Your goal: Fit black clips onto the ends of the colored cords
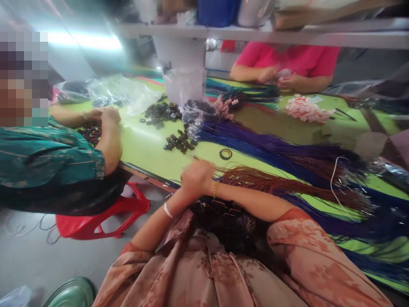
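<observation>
My left hand point(190, 178) and my right hand point(204, 174) are closed and pressed together above the table's near edge, blurred by motion. What they hold is too small and smeared to name. Beside my right hand lies a bundle of brown wires point(265, 181). Dark connectors point(238, 213) are heaped in my lap, below my forearms. Just beyond my hands are a pile of black connectors point(179, 141) and a roll of black tape point(225, 154). Blue and purple wires point(252, 140) stretch away to the right.
A person in teal sits at the left on a red stool point(86, 224). Across the green table point(143, 147), a person in pink works near pink connectors point(306, 108). A shelf point(287, 37) crosses the top, above a pale post point(183, 59).
</observation>
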`<state>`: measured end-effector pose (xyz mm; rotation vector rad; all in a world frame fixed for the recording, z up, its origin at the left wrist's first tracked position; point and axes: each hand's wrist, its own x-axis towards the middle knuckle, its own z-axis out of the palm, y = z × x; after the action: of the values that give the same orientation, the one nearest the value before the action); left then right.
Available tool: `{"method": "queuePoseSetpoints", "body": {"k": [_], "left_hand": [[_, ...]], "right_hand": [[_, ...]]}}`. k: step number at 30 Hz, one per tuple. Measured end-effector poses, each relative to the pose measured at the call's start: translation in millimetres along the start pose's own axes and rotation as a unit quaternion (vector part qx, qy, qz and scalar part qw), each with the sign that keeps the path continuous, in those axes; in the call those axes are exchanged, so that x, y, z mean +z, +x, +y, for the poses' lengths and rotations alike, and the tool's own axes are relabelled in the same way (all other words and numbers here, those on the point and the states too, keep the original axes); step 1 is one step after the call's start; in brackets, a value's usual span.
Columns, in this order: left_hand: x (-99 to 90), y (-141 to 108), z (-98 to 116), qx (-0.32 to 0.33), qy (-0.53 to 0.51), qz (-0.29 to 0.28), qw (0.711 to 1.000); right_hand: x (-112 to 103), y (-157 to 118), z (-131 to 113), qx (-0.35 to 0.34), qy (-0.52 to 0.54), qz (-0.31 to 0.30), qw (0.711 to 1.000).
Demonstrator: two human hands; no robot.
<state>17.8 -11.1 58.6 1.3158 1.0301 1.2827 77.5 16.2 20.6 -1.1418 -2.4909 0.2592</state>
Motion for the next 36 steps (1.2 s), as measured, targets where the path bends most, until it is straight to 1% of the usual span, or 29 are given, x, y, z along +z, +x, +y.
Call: {"method": "queuePoseSetpoints", "body": {"k": [1,2,4,5,6,8,10,11,13,15,18,20,21,23,24,26,28,30,33,36], "left_hand": [[-14.1,20,-5,0.005,0.030,0.021,0.999],[-27.7,39,-11,0.016,0.128,0.055,0.990],[-50.8,72,-25,0.027,0.317,0.088,0.944],[-59.6,83,-32,0.023,0.380,0.085,0.921],[-66.3,91,-39,0.021,0.428,0.073,0.901],[-74.9,99,-50,0.019,0.487,0.046,0.872],[-80.5,98,-56,0.023,0.512,0.034,0.858],[-83.6,97,-57,0.026,0.515,0.036,0.856],[-91.9,94,-57,0.028,0.498,0.049,0.865],[-103.0,91,-54,0.021,0.440,0.074,0.895],[-120.3,86,-49,-0.002,0.274,0.122,0.954],[-128.9,81,-46,-0.017,0.157,0.150,0.976],[-132.1,77,-45,-0.021,0.112,0.167,0.979],[-136.4,69,-43,-0.031,0.047,0.204,0.977],[-137.8,64,-42,-0.037,0.025,0.220,0.974],[-140.0,55,-41,-0.043,-0.009,0.234,0.971],[-141.4,45,-38,-0.043,-0.038,0.237,0.970],[-141.8,36,-35,-0.055,-0.070,0.238,0.967],[-139.2,23,-29,-0.104,-0.115,0.212,0.965],[-131.9,11,-26,-0.149,-0.144,0.179,0.962]], "right_hand": [[1,0,0,-0.008,-0.003,-0.008,1.000],[0,0,-1,-0.022,-0.007,-0.037,0.999],[-3,1,-2,-0.033,-0.020,-0.100,0.994],[-6,2,-2,-0.029,-0.026,-0.130,0.991],[-8,3,-3,-0.024,-0.031,-0.158,0.987],[-12,4,-3,-0.024,-0.033,-0.192,0.981],[-13,4,-3,-0.035,-0.032,-0.205,0.978],[-13,4,-3,-0.039,-0.031,-0.205,0.977],[-12,3,-2,-0.038,-0.027,-0.198,0.979],[-11,2,0,-0.029,-0.016,-0.188,0.982],[-13,1,3,-0.013,0.028,-0.179,0.983],[-15,2,5,-0.003,0.066,-0.177,0.982],[-16,2,6,0.004,0.082,-0.175,0.981],[-18,3,6,0.019,0.096,-0.169,0.981],[-19,3,6,0.027,0.096,-0.164,0.981],[-19,2,7,0.042,0.086,-0.146,0.985],[-18,1,7,0.064,0.083,-0.125,0.987],[-17,1,9,0.092,0.110,-0.109,0.984],[-13,4,13,0.114,0.215,-0.080,0.967],[-9,7,16,0.110,0.341,-0.031,0.933]]}}
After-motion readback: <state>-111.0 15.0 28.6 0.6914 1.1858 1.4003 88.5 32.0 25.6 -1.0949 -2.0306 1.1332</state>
